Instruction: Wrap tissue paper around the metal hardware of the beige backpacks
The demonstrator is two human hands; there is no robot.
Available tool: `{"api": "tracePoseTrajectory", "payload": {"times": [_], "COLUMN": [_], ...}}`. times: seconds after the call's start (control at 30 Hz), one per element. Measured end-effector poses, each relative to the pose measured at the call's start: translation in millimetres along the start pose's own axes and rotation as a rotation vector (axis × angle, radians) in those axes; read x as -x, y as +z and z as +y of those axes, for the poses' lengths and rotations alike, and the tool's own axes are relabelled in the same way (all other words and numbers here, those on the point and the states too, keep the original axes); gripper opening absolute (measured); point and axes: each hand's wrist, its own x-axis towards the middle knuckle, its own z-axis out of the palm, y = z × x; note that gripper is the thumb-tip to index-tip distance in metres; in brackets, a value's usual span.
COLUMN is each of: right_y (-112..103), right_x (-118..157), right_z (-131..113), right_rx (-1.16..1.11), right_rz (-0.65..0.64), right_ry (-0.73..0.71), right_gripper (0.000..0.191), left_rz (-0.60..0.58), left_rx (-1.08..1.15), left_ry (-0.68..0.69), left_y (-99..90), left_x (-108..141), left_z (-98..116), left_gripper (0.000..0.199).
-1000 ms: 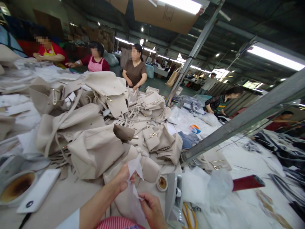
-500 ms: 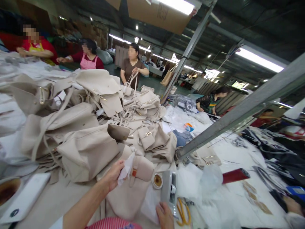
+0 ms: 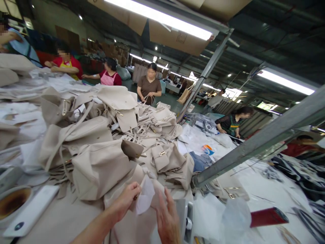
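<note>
A beige bag [image 3: 137,225] lies at the front edge, its flap partly hidden by my hands and white paper. My left hand [image 3: 129,198] is closed in a pinch beside the white tissue paper [image 3: 146,196], which hangs from its fingertips over the bag. My right hand [image 3: 168,217] is raised at the bag's right side, its fingers apart and slightly blurred, with nothing seen in it. A grey dispenser-like object [image 3: 187,220] stands just right of that hand.
Beige bags [image 3: 99,169] are piled ahead and to the left. A metal post [image 3: 243,154] slants across the right side. A white phone-like object [image 3: 31,210] and a cup [image 3: 14,203] sit at left, a dark red roll [image 3: 267,217] at right. Several people work beyond.
My right hand has risen from beside the grey object to the bag and opened. My left hand still has the paper, now lower. The view has shifted, so the scene sits further right.
</note>
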Motion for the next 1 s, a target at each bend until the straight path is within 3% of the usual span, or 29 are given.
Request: {"api": "tracePoseTrajectory", "payload": {"times": [0.1,0.2,0.3,0.4,0.6,0.73,0.8,0.87,1.0], "right_y": [-11,-19,-25,-22,3,-1,-10,-20,-28], "right_x": [-52,-79,-82,-72,-70,-84,-89,-89,-76], "right_z": [-17,-21,-11,-1,-7,-12,-12,-12,-9], "right_rx": [-0.046,-0.148,-0.267,-0.295,-0.18,-0.259,-0.359,-0.489,-0.775], "right_rz": [-0.043,-0.112,-0.212,-0.221,-0.079,-0.186,-0.286,-0.429,-0.665], "right_ry": [-0.182,-0.272,-0.221,-0.183,-0.3,-0.327,-0.275,-0.12,0.489], "right_gripper": [0.042,0.021,0.013,0.013,0.049,0.034,0.026,0.021,0.012], "left_rz": [-0.013,-0.003,0.007,-0.02,-0.111,-0.106,-0.072,-0.021,0.037], "left_rx": [-0.005,-0.017,-0.023,0.023,0.121,0.093,0.051,0.004,-0.048], "left_ry": [0.011,0.005,0.001,-0.031,-0.127,-0.124,-0.09,-0.034,0.067], "left_y": [3.6,-0.5,-9.0,-12.3,-3.5,-7.6,-12.3,-17.0,-23.4], "left_x": [4,6,5,2,2,1,-2,-5,-9], "left_z": [1,6,13,15,10,13,17,21,33], "left_gripper": [0.034,0.029,0.022,0.019,0.03,0.032,0.028,0.024,0.021]}}
